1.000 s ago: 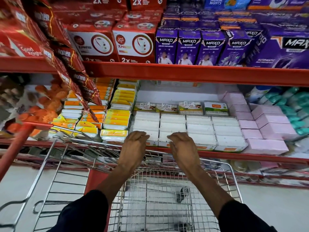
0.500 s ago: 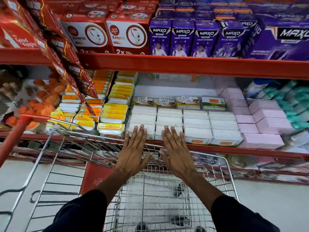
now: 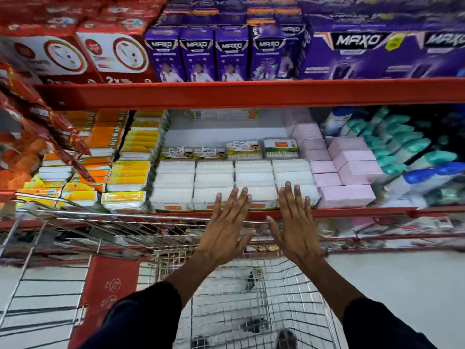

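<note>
Both arms reach forward over a wire shopping cart [image 3: 241, 306] toward a red shop shelf [image 3: 251, 93]. My left hand [image 3: 227, 225] is flat with fingers straight and spread, holding nothing. My right hand [image 3: 295, 222] is the same, palm down, a little to the right. Their fingertips overlap the front row of white packs [image 3: 214, 182] on the middle shelf; I cannot tell whether they touch them.
Pink boxes [image 3: 347, 195] lie right of the white packs, yellow and orange packs [image 3: 125, 172] left. Purple cartons [image 3: 214, 54] and red-white boxes [image 3: 118, 54] fill the upper shelf. Red sachet strips [image 3: 50, 127] hang at left. A second cart [image 3: 50, 248] stands left.
My hands went from curled over the cart's front rim to flat and spread, then moved up and right toward the white packs. The view shifted left and closer.
</note>
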`<state>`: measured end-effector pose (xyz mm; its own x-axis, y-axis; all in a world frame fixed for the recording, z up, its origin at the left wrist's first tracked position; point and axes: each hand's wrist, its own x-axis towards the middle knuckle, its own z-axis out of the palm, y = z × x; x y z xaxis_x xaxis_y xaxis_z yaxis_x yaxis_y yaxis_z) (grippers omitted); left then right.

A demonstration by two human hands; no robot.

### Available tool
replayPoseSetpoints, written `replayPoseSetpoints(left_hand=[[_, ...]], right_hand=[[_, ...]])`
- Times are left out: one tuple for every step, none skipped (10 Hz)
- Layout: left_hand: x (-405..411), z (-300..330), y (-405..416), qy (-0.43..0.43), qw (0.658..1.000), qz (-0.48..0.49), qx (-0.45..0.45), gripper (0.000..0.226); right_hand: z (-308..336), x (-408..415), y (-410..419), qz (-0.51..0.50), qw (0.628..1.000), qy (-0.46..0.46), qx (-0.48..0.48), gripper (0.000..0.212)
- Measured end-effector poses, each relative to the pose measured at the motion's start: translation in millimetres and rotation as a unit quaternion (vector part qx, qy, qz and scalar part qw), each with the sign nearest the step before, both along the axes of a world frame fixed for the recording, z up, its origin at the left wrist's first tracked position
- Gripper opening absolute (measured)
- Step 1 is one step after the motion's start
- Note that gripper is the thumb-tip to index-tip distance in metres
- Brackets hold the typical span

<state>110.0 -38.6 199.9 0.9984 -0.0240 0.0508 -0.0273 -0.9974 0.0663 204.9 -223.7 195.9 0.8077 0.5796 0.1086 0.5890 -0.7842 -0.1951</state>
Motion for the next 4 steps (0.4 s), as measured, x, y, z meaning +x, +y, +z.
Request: replayPoseSetpoints(left_hand=[[7.4,-6.1,-5.5,0.012,1.0,0.0,0.004,0.076],[9.3,-14.2,-7.8,0.018,1.0,0.01,0.017,0.077],[8.9,-3.8,-8.9,0.034,0.999,0.017,0.013,0.077],[4.3,13.7,-15.5,-0.009,0.999,0.031,0.006,0.078]], right_hand=[[-4.9,5.6,-1.8,0.01,1.0,0.01,-0.007,0.076],[-10.4,7.1,-3.6,0.013,1.0,0.011,-0.006,0.077],[-3.1,6.5,-1.9,0.016,1.0,0.009,-0.013,0.077],[10.7,0.6,-2.9,0.018,1.0,-0.007,0.011,0.078]])
